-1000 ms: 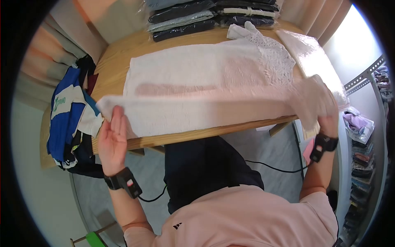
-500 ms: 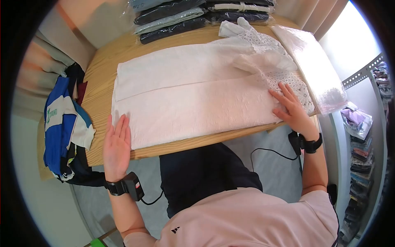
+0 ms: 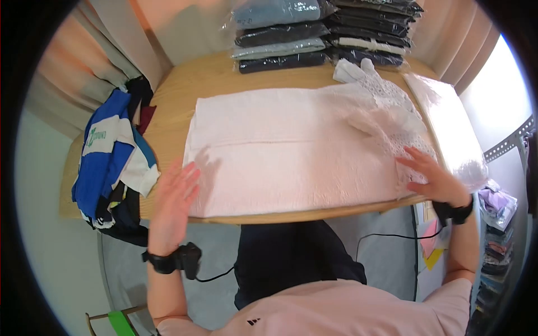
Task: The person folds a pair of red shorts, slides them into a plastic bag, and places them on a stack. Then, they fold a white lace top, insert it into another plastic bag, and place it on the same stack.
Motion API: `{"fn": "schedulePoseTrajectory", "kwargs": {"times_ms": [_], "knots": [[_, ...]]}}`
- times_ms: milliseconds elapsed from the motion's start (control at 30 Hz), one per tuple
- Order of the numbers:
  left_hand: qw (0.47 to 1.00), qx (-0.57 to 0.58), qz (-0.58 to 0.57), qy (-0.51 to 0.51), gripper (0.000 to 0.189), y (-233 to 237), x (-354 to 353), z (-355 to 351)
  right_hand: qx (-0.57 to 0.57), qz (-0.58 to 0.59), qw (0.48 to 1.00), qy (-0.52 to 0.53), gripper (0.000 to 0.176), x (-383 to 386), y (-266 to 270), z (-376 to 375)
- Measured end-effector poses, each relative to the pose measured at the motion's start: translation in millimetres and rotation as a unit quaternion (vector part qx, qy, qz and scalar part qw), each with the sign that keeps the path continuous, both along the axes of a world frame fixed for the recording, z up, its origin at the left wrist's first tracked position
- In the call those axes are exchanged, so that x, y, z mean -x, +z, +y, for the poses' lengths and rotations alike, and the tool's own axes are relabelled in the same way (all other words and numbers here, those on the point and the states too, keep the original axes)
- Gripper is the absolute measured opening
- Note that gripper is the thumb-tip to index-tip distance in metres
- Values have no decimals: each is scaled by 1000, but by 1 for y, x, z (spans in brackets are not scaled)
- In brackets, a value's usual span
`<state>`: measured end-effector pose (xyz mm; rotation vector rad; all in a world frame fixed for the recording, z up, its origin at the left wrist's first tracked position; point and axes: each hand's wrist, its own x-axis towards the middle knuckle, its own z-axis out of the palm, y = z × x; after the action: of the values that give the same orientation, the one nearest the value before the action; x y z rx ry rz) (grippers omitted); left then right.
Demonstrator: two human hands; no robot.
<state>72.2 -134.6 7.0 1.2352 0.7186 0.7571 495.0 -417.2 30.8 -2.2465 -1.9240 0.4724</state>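
A white garment (image 3: 291,162) with eyelet lace at its right end lies folded flat along the front of the wooden table (image 3: 185,75). Its long panel shows a lengthwise fold line, and the lace part (image 3: 392,103) is bunched at the back right. At the garment's left end, my left hand (image 3: 174,196) is raised with its fingers apart, casting a shadow on the cloth. My right hand (image 3: 428,173), fingers spread, hovers at the lower right corner beside the lace. Neither hand holds anything. Each wrist wears a black strapped device with a cable.
Two stacks of bagged folded clothes (image 3: 283,42) stand at the back. A pile of clothes with a blue and white top (image 3: 112,151) sits on the left. Clear plastic bags (image 3: 451,126) lie at the right edge, near shelves of packed clothes (image 3: 499,246).
Both hands have lifted off the cloth, where they rested flat at its two ends. The camera view has shifted, so the table appears lower and further right.
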Motion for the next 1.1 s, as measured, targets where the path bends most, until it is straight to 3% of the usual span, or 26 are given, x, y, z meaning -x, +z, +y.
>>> {"fn": "schedulePoseTrajectory", "kwargs": {"times_ms": [33, 67, 133, 200, 267, 467, 567, 633, 767, 833, 933, 967, 1000, 1067, 1100], "knots": [[998, -32, -44, 16, 54, 16, 2, 7, -12, 37, 999, -37, 51, -3, 27, 6], [994, -99, 6, 48, 55, 37, 3, 16, -19, 76, 994, -75, 48, -13, 53, 15], [982, -189, 9, 17, 53, 84, -9, 31, -114, -54, 988, -89, 38, -40, 80, 32], [972, -232, 26, 9, 49, 110, -25, 56, -125, -99, 980, -118, 31, -48, 109, 58], [953, -267, 138, -37, 40, 127, -36, 86, -123, -70, 986, -90, 28, -68, 115, 87], [894, -214, 385, -87, 24, 43, -70, 210, -64, -124, 989, -43, 36, -145, 55, 160], [900, -243, 357, -60, 23, 14, -88, 228, 14, -142, 982, -121, 43, -127, 47, 180], [928, -160, 332, -61, 25, 3, -99, 229, -54, -37, 996, -66, 56, -163, 13, 187], [925, -144, 345, -71, 29, -12, -116, 237, -73, -28, 995, -57, 69, -153, 0, 201], [912, -163, 366, -82, 32, -18, -120, 242, -147, -5, 988, 48, 77, -155, -12, 207], [913, -207, 326, -129, 33, -35, -121, 259, -83, -68, 994, 35, 75, -164, -25, 210], [925, -195, 302, -122, 30, -30, -122, 253, -87, -104, 990, 26, 62, -175, -33, 206], [924, -193, 303, -129, 30, -32, -122, 256, -83, -102, 991, 19, 62, -165, -24, 207], [891, -240, 370, -105, 26, -35, -117, 264, 54, -235, 957, -160, 47, -143, -4, 208], [899, -217, 368, -94, 23, -35, -116, 264, 8, -265, 939, -218, 39, -141, -6, 205]]}}
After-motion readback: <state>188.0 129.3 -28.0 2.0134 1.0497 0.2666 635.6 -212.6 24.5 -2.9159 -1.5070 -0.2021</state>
